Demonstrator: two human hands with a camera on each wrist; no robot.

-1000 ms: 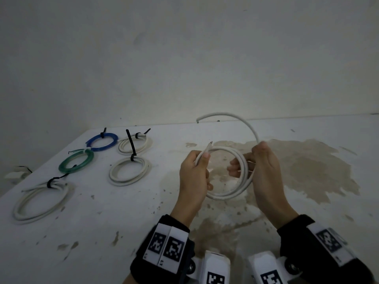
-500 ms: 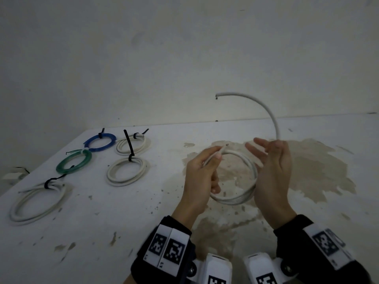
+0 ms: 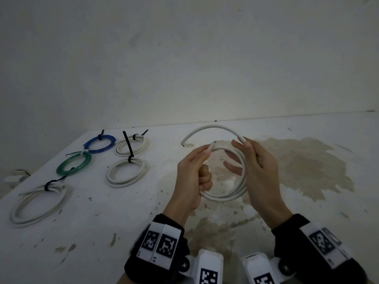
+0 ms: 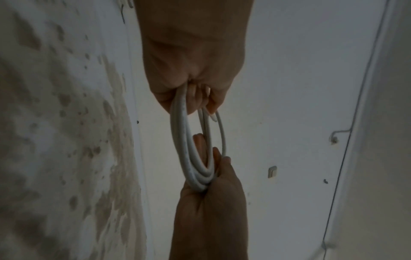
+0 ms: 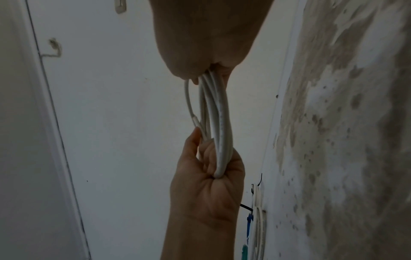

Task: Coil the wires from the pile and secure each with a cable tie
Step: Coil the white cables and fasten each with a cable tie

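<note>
Above the stained, flaking white tabletop [image 3: 307, 212], the left hand [image 3: 192, 177] and right hand [image 3: 260, 171] each keep a closed grip on opposite sides of a smooth, round white wire coil [image 3: 225, 196], its loose tail [image 3: 207, 129] arching over the top in a curve.

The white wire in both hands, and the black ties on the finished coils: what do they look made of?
White wire: likely a plastic-sheathed cable, smooth and matt; it holds springy round loops, and the core is too small to tell. Black ties: probably nylon, thin stiff strips whose tails stick straight out. The left hand and right hand grip the coil.
</note>
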